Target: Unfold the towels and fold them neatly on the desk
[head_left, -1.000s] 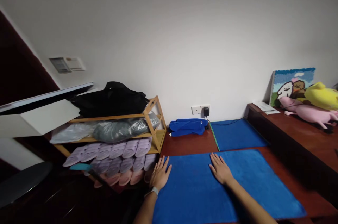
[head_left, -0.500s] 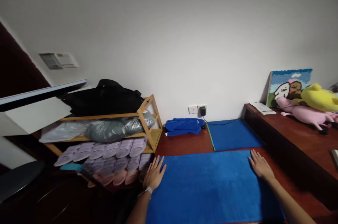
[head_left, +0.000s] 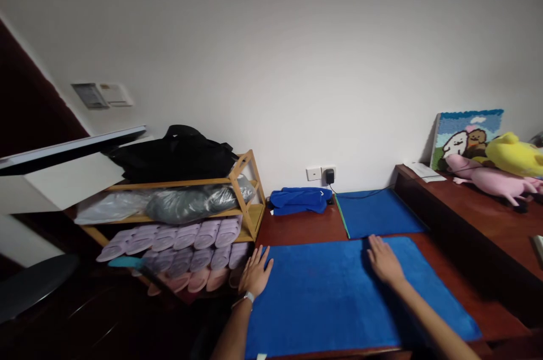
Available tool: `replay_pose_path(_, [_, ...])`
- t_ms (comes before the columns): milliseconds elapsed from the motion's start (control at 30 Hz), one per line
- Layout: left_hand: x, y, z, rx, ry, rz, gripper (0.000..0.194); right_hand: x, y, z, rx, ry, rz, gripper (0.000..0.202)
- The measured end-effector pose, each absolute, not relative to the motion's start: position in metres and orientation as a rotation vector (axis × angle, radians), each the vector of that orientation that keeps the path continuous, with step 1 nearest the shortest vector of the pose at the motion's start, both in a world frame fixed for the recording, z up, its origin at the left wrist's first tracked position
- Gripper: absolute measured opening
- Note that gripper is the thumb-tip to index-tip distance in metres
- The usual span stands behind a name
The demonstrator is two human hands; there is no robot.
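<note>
A blue towel lies spread flat on the reddish-brown table. My left hand rests at the towel's left edge, fingers spread, with a pale band at the wrist. Over the right part of the towel, near its far edge, is my right hand, its fingers stretched out and holding nothing. Whether the right palm presses on the cloth I cannot tell. Behind the towel, by the wall, lies a folded blue cloth. A second flat blue cloth with a green edge lies to its right.
On the left stands a wooden rack with a black bag on top and several slippers below. A plug sits in the wall socket, its cable trailing right. Plush toys lie on the raised ledge at right.
My right hand has moved left from the towel's right edge to over the cloth. My left hand stays at the left edge. The view has shifted slightly.
</note>
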State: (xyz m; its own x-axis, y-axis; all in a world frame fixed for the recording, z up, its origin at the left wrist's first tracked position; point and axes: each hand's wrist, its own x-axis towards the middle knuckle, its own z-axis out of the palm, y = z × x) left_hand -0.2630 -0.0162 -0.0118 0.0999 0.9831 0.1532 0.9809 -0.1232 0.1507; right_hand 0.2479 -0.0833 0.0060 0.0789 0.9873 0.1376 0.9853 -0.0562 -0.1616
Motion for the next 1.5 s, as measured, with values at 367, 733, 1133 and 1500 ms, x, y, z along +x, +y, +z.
replay_pose_path(367, [-0.264,-0.017,-0.014,2.321,2.069,0.359,0.062,0.193,-0.088,-0.013,-1.895,-2.183,0.225,0.071])
replay_pose_path(733, [-0.265,-0.017,-0.011,2.317,2.089,0.364,0.059,0.401,-0.089,-0.041,-2.443,-1.822,0.118,0.082])
replay_pose_path(1133, [-0.263,-0.019,-0.010,2.332,2.072,0.364,0.061,0.333,-0.087,-0.008,-2.369,-1.843,-0.017,0.072])
replay_pose_path(1500, [-0.260,-0.021,-0.009,2.310,2.071,0.389,0.061,0.098,-0.129,-0.002,-1.481,-2.347,0.299,0.068])
